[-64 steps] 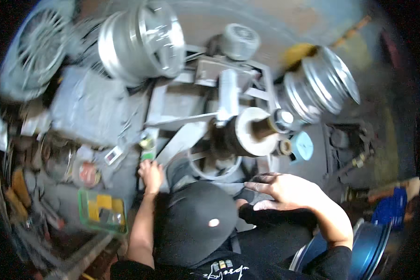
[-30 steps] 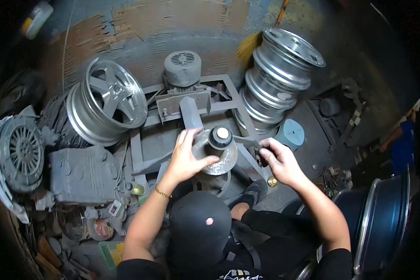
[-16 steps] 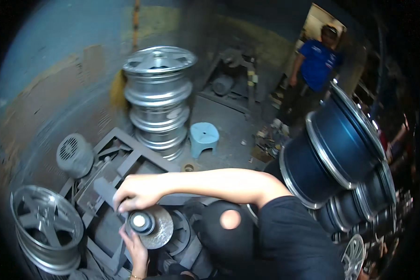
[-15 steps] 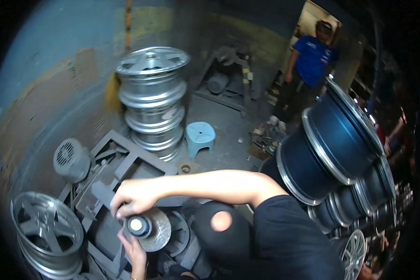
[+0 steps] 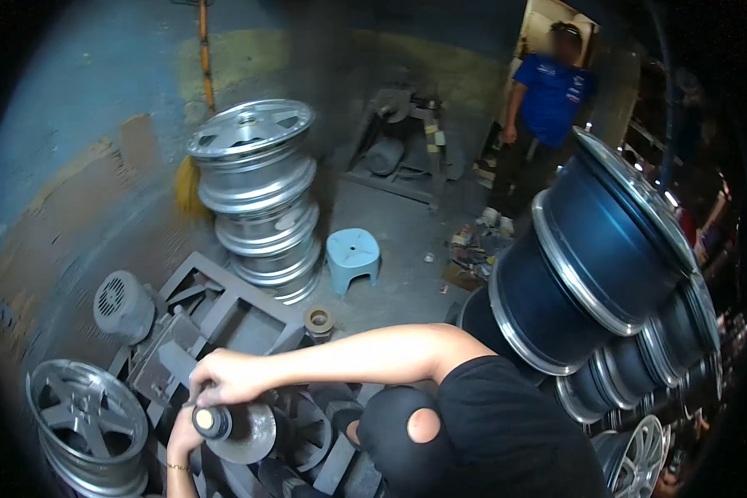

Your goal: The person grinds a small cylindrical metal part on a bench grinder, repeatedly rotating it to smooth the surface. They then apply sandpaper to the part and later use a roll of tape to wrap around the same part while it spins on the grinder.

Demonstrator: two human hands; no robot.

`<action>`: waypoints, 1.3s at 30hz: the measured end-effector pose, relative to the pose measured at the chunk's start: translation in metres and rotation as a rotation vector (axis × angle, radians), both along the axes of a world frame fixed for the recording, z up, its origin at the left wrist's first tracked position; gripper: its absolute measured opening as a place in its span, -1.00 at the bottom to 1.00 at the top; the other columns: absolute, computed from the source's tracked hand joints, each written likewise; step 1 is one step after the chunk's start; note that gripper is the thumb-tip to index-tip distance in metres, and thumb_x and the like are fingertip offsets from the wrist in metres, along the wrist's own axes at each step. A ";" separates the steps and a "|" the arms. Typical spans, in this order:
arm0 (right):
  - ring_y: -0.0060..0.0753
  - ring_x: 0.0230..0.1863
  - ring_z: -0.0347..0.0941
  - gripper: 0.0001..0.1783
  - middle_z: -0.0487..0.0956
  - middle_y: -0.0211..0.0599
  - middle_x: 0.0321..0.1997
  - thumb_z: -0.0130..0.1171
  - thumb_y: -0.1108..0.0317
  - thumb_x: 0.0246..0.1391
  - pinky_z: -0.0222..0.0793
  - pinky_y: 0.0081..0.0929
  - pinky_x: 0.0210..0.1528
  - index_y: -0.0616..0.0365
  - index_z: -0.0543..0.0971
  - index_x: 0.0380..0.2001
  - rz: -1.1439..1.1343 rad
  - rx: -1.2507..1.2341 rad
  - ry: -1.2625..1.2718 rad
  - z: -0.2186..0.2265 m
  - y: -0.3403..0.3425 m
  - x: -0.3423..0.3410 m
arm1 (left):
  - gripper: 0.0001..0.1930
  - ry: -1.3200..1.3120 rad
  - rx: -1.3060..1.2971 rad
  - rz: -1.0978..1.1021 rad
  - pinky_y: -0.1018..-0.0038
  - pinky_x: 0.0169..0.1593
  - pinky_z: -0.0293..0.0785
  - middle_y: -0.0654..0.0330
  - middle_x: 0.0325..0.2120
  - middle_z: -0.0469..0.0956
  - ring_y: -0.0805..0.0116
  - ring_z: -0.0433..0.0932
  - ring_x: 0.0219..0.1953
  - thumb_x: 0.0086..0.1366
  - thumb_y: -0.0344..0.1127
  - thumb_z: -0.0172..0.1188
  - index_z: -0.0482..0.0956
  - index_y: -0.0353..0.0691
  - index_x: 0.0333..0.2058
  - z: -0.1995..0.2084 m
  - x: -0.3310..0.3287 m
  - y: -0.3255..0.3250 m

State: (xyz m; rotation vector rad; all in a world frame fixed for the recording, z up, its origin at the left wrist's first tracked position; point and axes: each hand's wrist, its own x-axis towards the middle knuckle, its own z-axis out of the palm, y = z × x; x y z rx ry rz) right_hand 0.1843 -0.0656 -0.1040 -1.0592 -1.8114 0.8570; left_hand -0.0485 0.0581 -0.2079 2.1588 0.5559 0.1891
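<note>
My right hand (image 5: 228,378), its arm reaching across from the right, is closed with fingers bent down beside a dark round spindle end (image 5: 212,422) with a pale centre. My left hand (image 5: 183,430), with a bracelet at the wrist, comes up from the lower edge and meets my right hand at the left of that spindle end. Its fingers are partly hidden; they look bent. What either hand holds cannot be made out. Behind the spindle end is a rough grey disc (image 5: 257,436), and a dark slotted pulley wheel (image 5: 311,436) lies to its right.
A grey metal frame (image 5: 241,303) with a motor (image 5: 124,307) stands ahead. Silver wheel rims (image 5: 257,178) are stacked beyond; another rim (image 5: 87,411) is at left. Dark rims (image 5: 593,241) pile up at right. A blue stool (image 5: 353,257) and a person (image 5: 548,100) are farther off.
Both hands have shifted left and slightly down in view, along with the spindle. My left hand now lies closer to my right hand. The whole view has tilted a little.
</note>
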 end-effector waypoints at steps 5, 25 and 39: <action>0.07 -0.19 0.63 -0.70 0.68 0.02 -0.27 0.26 0.19 0.12 0.50 -0.14 -0.08 0.21 0.69 -0.22 0.065 0.093 -0.445 0.035 0.008 0.023 | -0.80 -0.184 0.223 0.452 0.35 -0.23 0.48 0.05 -0.42 0.61 0.33 0.54 -0.39 0.42 -0.33 0.15 0.57 -0.39 -0.19 0.069 0.001 -0.008; 0.06 -0.19 0.59 -0.84 0.62 -0.04 -0.39 0.30 0.38 0.03 0.50 -0.14 -0.09 0.26 0.64 -0.37 0.283 0.116 -0.461 0.051 0.018 0.025 | -0.89 -0.204 -0.587 0.388 0.71 -0.28 0.34 0.39 -0.41 0.57 0.73 0.42 -0.38 0.31 -0.42 0.36 0.64 -0.31 -0.25 0.131 0.012 -0.067; -0.15 -0.18 0.58 -0.73 0.59 -0.27 -0.32 0.32 0.44 -0.22 0.53 -0.26 -0.15 0.15 0.64 -0.32 0.162 0.236 -0.606 0.051 0.000 0.032 | -0.93 -0.229 -0.671 0.417 0.76 -0.36 0.33 0.43 -0.44 0.56 0.79 0.40 -0.44 0.29 -0.52 0.35 0.62 -0.32 -0.31 0.126 0.023 -0.068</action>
